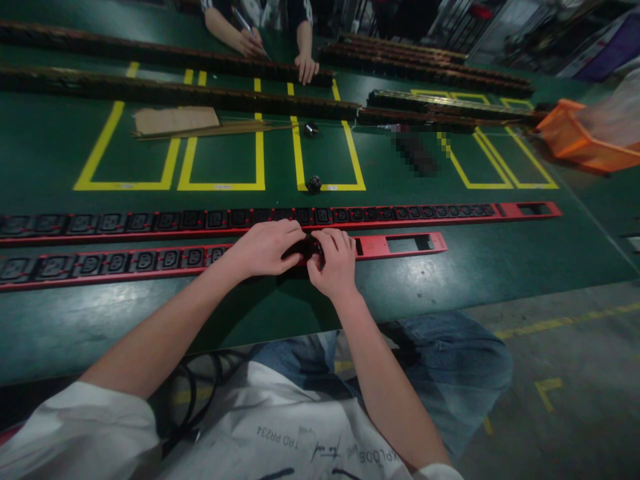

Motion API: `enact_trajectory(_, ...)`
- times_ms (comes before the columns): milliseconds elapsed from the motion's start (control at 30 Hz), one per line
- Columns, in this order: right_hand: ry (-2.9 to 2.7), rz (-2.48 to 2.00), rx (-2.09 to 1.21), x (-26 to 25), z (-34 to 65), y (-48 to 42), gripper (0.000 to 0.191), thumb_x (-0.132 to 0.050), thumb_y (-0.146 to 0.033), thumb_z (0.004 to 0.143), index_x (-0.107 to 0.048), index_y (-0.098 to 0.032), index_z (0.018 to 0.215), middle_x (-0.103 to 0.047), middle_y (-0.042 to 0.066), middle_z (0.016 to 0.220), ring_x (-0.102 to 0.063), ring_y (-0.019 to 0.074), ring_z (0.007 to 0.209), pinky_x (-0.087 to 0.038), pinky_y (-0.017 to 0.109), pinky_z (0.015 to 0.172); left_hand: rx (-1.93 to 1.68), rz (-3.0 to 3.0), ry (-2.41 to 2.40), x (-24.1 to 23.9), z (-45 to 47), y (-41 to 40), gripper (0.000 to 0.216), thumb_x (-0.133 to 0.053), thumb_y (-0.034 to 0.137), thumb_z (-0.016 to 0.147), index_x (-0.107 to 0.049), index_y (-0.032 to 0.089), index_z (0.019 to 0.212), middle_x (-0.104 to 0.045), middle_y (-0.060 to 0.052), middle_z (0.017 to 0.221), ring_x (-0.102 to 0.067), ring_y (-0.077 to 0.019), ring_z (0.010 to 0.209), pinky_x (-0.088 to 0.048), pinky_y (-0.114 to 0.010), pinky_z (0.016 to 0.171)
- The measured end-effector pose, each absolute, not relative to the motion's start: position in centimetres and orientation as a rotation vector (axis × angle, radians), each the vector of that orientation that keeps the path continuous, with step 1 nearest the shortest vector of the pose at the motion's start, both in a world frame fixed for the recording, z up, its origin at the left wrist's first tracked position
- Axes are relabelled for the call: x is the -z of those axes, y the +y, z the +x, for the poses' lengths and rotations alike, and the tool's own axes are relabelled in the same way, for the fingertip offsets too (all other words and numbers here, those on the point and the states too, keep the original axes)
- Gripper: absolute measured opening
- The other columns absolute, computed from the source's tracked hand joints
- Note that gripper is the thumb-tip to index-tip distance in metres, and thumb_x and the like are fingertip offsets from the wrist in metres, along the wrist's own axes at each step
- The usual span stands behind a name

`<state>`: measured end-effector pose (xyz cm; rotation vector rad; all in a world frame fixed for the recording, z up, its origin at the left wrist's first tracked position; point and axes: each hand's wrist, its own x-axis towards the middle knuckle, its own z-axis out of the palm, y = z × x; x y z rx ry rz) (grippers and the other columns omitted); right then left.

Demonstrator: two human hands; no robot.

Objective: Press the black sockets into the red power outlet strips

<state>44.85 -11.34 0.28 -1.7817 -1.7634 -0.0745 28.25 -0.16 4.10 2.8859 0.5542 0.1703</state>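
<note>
Two long red power strips lie across the green bench, their faces lined with black sockets. Over the nearer power strip, toward its right part, my left hand and my right hand meet with curled fingers. Between them both hands grip a small black part, probably a socket; my fingers hide much of it. Right of my right hand, the nearer strip has a rectangular cutout. The farther power strip runs just behind my hands and reaches farther right.
Yellow tape outlines mark the green bench. A small black piece, cardboard and long dark rails lie farther back. Across the bench are a co-worker's hands, one with a pen-like tool. An orange bin stands right.
</note>
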Motion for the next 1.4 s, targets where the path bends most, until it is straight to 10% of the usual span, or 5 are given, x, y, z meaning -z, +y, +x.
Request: enact_trajectory(1400,-1.747,-1.878,0.126,-0.62,44.53,-11.39,0.036,-0.058,-0.015,0.069,-0.063,-0.02,0.105,-0.065,0.011,0.106,-0.053,0.0308,0.103,-0.04,0.048,0.095,-0.094,2.879,0.597,-4.36,28.42,-0.3,0.038,-0.047,0.038,0.097,-0.065,0.018,0.125,-0.07,-0.01,0.117,-0.067,-0.0263,0.108,-0.053,-0.038,0.086)
